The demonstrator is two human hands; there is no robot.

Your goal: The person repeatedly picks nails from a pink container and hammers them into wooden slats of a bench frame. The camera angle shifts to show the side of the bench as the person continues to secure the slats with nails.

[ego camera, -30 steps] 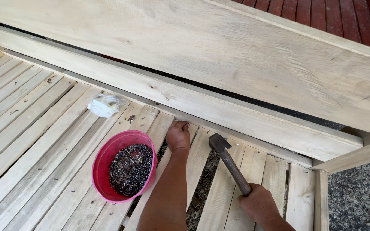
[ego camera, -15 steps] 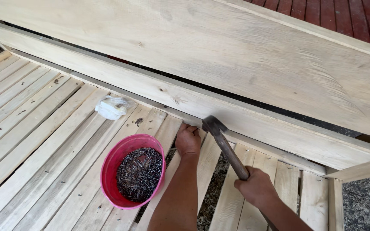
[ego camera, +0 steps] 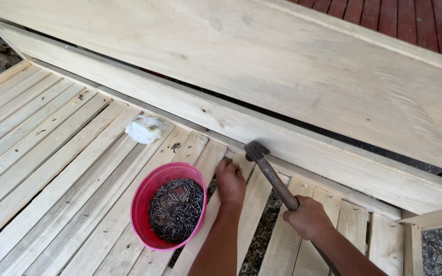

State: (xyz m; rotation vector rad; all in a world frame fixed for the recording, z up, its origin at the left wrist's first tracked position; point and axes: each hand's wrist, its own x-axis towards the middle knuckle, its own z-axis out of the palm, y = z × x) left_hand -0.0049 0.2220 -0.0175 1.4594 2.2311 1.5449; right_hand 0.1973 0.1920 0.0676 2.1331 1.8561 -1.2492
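Wooden slats [ego camera: 52, 168] carry a pink bowl of nails [ego camera: 172, 209] at seven o'clock from the hammer [ego camera: 269, 174]. Right hand [ego camera: 309, 217] clenches the hammer's handle, head near the long board [ego camera: 292, 138]. Left hand [ego camera: 230, 183] presses fingers on a slat, pinching something too small to tell.
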